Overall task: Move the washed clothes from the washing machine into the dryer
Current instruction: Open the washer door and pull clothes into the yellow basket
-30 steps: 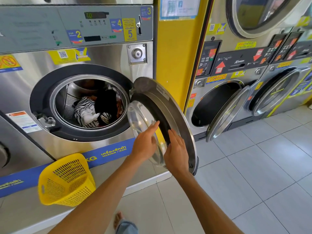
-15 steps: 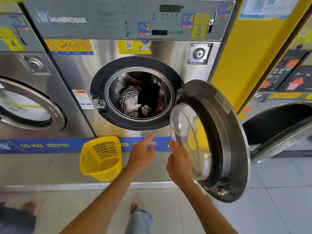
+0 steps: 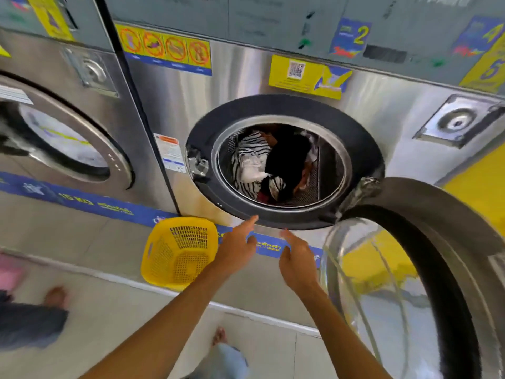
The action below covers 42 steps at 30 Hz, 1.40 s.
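Note:
The steel washing machine (image 3: 240, 77) stands straight ahead with its round door (image 3: 437, 269) swung wide open to the right. Inside the drum lie washed clothes (image 3: 262, 165): a black-and-white striped piece, a white piece, something black and a bit of red. My left hand (image 3: 237, 250) and my right hand (image 3: 296, 258) hover side by side just below the drum's black rim, fingers spread, both empty. A yellow plastic basket (image 3: 177, 253) lies tipped on the ledge under the opening, left of my left hand.
A second washer with a shut door (image 3: 62, 138) stands at the left. Another person's bare foot (image 3: 56, 296) and dark clothing show at the far left on the tiled floor. My own foot (image 3: 220, 336) is below. A yellow wall (image 3: 481, 181) is at the right.
Both hands have left the open door and moved left and forward to the drum opening. My view has swung left and come closer to the washer.

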### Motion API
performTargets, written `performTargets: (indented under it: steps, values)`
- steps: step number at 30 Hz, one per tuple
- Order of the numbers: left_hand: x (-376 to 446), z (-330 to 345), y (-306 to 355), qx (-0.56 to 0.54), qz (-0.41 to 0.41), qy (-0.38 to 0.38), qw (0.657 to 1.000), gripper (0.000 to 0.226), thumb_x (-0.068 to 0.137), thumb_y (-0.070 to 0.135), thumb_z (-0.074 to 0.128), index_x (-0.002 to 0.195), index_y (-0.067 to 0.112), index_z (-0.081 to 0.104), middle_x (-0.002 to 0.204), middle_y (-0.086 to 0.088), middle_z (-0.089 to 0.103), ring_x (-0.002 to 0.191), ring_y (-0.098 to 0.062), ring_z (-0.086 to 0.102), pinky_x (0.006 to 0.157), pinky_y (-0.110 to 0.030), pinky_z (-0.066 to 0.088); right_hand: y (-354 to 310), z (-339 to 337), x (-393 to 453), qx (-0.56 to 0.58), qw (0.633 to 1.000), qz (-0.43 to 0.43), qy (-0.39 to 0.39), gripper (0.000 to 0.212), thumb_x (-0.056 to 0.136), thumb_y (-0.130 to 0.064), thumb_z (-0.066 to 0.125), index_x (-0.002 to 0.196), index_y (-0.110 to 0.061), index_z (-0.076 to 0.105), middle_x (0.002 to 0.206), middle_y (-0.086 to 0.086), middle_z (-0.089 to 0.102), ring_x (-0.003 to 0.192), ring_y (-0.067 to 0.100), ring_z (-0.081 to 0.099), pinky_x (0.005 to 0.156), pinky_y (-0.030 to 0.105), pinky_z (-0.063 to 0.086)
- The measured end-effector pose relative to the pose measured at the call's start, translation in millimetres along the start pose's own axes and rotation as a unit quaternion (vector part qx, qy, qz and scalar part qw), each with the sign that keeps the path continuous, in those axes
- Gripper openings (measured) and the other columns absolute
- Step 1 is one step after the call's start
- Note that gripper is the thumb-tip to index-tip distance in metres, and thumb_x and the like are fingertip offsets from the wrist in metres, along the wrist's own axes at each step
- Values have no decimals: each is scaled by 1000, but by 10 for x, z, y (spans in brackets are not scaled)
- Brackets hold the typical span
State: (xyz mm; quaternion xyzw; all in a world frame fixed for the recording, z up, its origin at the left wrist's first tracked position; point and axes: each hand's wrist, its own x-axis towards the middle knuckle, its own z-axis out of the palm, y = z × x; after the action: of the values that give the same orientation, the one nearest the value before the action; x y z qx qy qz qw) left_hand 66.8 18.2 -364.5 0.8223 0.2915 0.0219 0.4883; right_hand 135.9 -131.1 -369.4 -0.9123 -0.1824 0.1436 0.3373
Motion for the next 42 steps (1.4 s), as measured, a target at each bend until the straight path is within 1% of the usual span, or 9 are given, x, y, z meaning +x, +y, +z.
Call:
performTargets:
  steps: [6,10,16,24,27,30,34,39,42]
  values:
    - [480,-313,-9,-6,-13,2,1000,63,79,24,45,142,23,48,122,-17,67,111,-31,65,93,-44,52,-306,47,605,-40,997,-18,-58,51,95,-6,47,146,-17,49,129,17,62,119,34,57,95,35,44]
    - [837,-437,-10,20,-14,8,1000,60,90,10,49,147,26,42,113,-26,65,98,-34,65,80,-28,49,-444,-2,1031,-54,996,-20,-66,53,96,-9,44,148,-21,45,116,20,61,103,35,61,81,31,43]
    - [1454,-546,-91,38,-29,-51,998,61,91,15,48,148,33,37,134,-12,61,118,-27,62,99,-38,51,-392,-36,1746,-149,977,-82,-129,53,98,-13,49,151,-14,40,135,19,55,125,33,49,99,33,40]
    - [2740,-43,-432,66,-6,-57,996,71,81,40,50,149,35,31,136,-7,61,124,-23,59,105,-37,46,247,633,3539,-310,927,-130,-167,49,99,-24,51,144,-8,43,147,19,47,135,36,45,112,43,37]
    - [3110,209,-594,97,25,-49,994,60,91,32,52,148,27,37,137,-3,60,128,-20,54,110,-31,38,473,925,4090,-316,932,-85,-154,63,100,-36,50,154,-13,28,163,21,18,149,38,25,118,45,26]
    - [3309,326,-723,94,34,-41,994,55,94,29,54,147,27,40,120,2,68,103,-15,65,93,-11,41,684,1171,4518,-302,943,-86,-115,75,97,-43,53,158,-16,18,165,20,9,151,37,19,120,42,22]
    - [3407,421,-909,77,38,-34,996,59,93,32,56,148,22,38,147,-2,50,134,-18,48,110,-23,35,946,1406,4772,-287,949,-78,-106,72,98,-42,55,159,-24,20,159,15,35,144,34,37,115,36,31]
    - [3418,429,-944,13,32,-38,999,58,89,31,60,145,28,42,143,3,54,131,-7,49,110,-23,37,1063,1511,4674,-274,961,-28,26,37,98,-36,54,134,-30,58,131,8,66,126,33,57,108,47,41]
    - [3426,446,-879,-33,10,-41,999,56,90,28,60,143,29,44,141,5,55,129,-5,51,104,-18,36,813,1418,4473,-112,990,16,86,30,100,-23,51,126,-20,67,129,8,68,124,29,59,103,23,38]
